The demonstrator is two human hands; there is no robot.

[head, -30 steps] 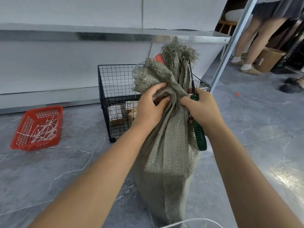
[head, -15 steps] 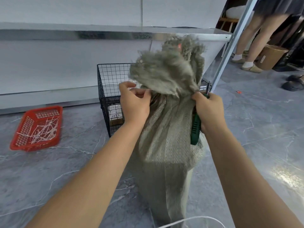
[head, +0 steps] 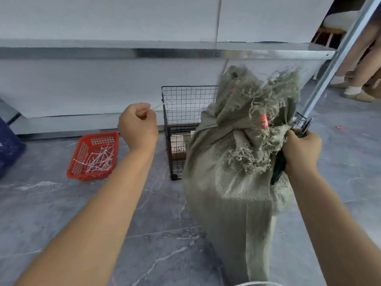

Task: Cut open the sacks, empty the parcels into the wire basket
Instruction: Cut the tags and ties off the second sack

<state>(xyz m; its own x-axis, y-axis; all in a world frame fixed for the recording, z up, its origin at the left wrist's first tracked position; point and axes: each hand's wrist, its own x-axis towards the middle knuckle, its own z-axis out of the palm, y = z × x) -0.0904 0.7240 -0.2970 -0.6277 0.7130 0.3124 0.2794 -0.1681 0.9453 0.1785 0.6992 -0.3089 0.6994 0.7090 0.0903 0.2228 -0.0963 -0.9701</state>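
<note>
A grey-green woven sack (head: 233, 182) stands upright on the floor in front of me, its frayed mouth loose and flopping, with a red tag among the threads. My right hand (head: 301, 151) grips the sack's edge together with green-handled scissors (head: 278, 168). My left hand (head: 138, 126) is off the sack to its left, fingers curled, pinching a thin white tie (head: 156, 106) that stretches to the right. Behind the sack stands the black wire basket (head: 185, 104) with several cardboard parcels (head: 178, 144) inside.
A red plastic tray (head: 92, 155) holding several white cut ties lies on the floor at left. A blue crate (head: 8, 149) sits at the far left edge. A metal shelf (head: 165, 52) runs behind the basket. Another person's legs (head: 358, 75) stand at the upper right.
My left hand has let go of the sack's neck and moved left, pulling a white tie away. The sack's mouth has loosened and spread. My right hand has shifted right along the edge.
</note>
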